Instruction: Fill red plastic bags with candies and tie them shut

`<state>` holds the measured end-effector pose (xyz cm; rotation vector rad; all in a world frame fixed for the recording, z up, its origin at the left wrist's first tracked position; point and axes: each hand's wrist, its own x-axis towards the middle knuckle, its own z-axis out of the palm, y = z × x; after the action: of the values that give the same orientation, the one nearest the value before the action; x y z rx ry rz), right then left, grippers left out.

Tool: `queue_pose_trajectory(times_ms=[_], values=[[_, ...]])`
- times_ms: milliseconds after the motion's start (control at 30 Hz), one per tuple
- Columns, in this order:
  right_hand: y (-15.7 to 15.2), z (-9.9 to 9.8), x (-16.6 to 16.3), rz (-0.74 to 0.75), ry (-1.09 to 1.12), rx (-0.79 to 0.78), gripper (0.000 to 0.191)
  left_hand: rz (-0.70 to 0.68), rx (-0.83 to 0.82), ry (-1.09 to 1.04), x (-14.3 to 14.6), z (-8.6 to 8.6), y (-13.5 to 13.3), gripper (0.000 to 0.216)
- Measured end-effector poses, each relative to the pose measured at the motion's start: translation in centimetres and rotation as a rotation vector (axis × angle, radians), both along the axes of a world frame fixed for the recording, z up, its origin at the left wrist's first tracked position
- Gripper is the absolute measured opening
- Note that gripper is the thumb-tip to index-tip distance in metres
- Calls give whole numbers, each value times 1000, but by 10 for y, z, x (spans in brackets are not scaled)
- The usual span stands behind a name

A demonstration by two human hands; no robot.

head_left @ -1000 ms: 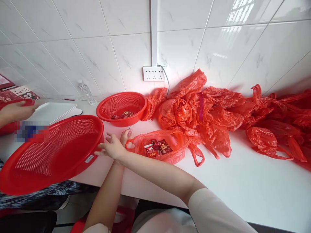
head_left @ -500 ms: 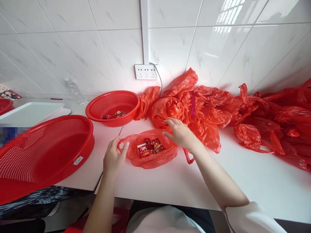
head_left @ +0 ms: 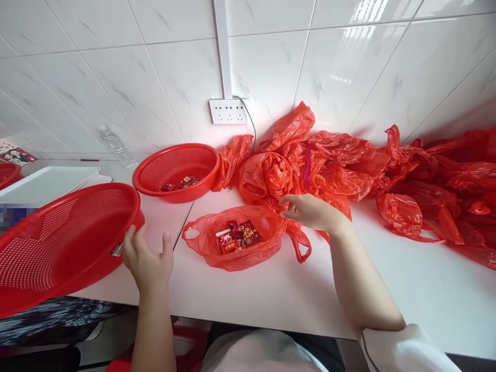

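An open red plastic bag lies on the white counter and holds several small red packets. My right hand pinches the bag's far right rim. My left hand is open with its fingers spread, touching the rim of the big red basket at the left. A smaller red basket with a few packets in it stands behind.
A heap of crumpled red plastic bags covers the counter's back right. A wall socket with a cable, a clear bottle and a white tray are at the back left. The counter edge runs close to my body.
My left hand let go of the bag's left handle and moved left to the big basket's rim. My right hand closed on the bag's right rim. The view shifted slightly.
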<state>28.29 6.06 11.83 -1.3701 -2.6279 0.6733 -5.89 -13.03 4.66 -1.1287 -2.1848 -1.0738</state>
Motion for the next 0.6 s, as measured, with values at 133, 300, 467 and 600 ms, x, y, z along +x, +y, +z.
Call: queue_pose_trajectory(times_ms=[133,300,467,600], values=[[0,-6,-7,-13,-17,-5,37,-108,-209,-243,21,-4,7,33],[1,-7,-10,47,329,-13,23,-175,-78,-404,37,7,19,26],[1,8,-11,-127,1113,142,18,-461,386,-676,39,61,48,24],[-10,31,-24,-169,1304,368,17,-884,425,-804,46,115,81,23]])
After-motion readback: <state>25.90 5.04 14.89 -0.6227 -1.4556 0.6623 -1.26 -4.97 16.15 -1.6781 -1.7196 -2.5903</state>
